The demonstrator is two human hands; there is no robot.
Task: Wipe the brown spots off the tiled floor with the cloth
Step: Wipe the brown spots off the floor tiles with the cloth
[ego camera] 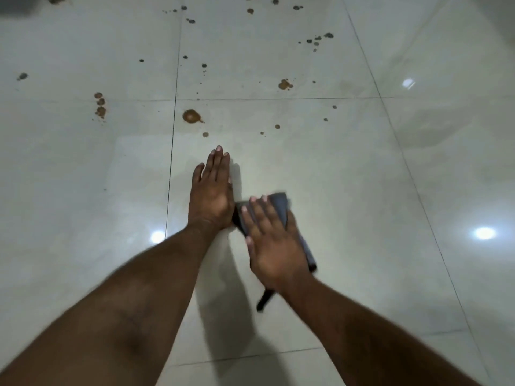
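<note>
A dark grey cloth [279, 207] lies on the glossy white tiled floor [348, 176] near the middle of the view. My right hand [271, 240] presses flat on the cloth with straight fingers. My left hand [212, 190] rests flat on the tile just left of the cloth, fingers straight and pointing away from me. Beyond my hands, brown spots mark the floor: a large one [191, 116] just ahead of my left hand, another [284, 84] farther right, a cluster [100, 105] to the left, and several small ones toward the top.
Grout lines cross the floor, one running lengthwise [172, 135] left of my left hand. Light reflections [484, 233] shine on the tiles at right. A dark blurred shape [16, 6] sits at the top left corner.
</note>
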